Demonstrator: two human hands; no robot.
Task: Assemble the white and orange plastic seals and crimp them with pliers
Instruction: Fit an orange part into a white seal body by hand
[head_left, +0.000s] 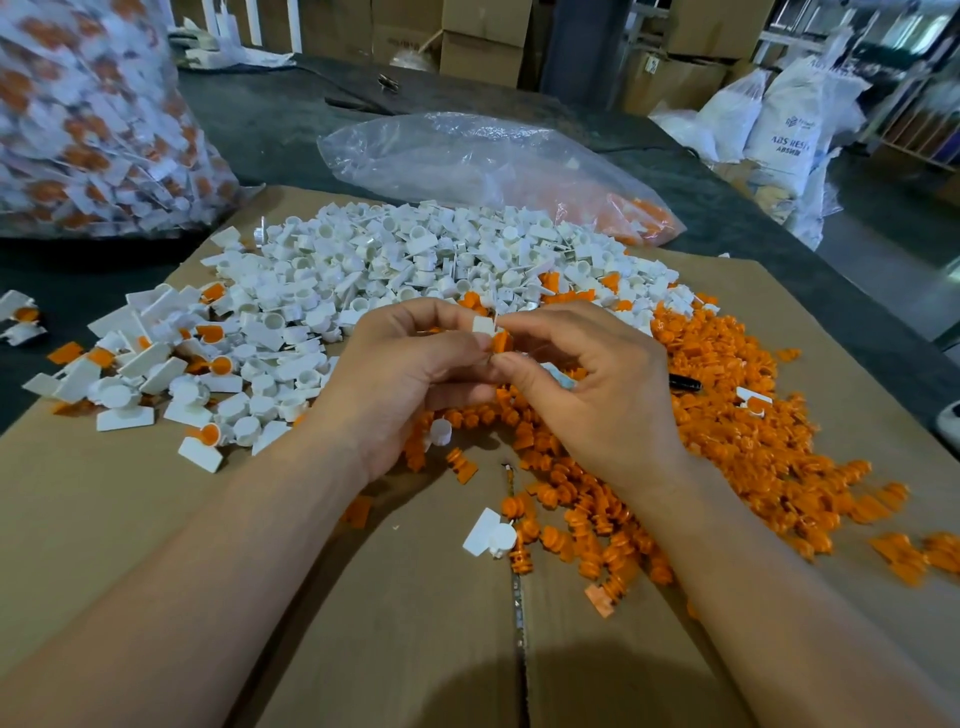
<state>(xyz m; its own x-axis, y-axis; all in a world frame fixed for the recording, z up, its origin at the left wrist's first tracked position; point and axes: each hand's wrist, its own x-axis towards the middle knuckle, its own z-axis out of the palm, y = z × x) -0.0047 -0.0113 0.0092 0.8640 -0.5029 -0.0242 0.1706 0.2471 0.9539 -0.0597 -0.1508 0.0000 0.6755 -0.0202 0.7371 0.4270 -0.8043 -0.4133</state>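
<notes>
My left hand pinches a small white seal body between thumb and fingers. My right hand meets it fingertip to fingertip, pinching an orange insert against the white piece. A big heap of white seal bodies lies behind the hands on the cardboard sheet. Orange inserts are spread to the right and under my right wrist. Several assembled white-and-orange seals lie at the left. A dark tool handle peeks out past my right hand; I cannot tell if it is the pliers.
A large clear bag of finished seals stands at the back left. A flatter clear bag with orange parts lies behind the white heap. The dark table runs beyond the cardboard. Boxes and white sacks stand farther back.
</notes>
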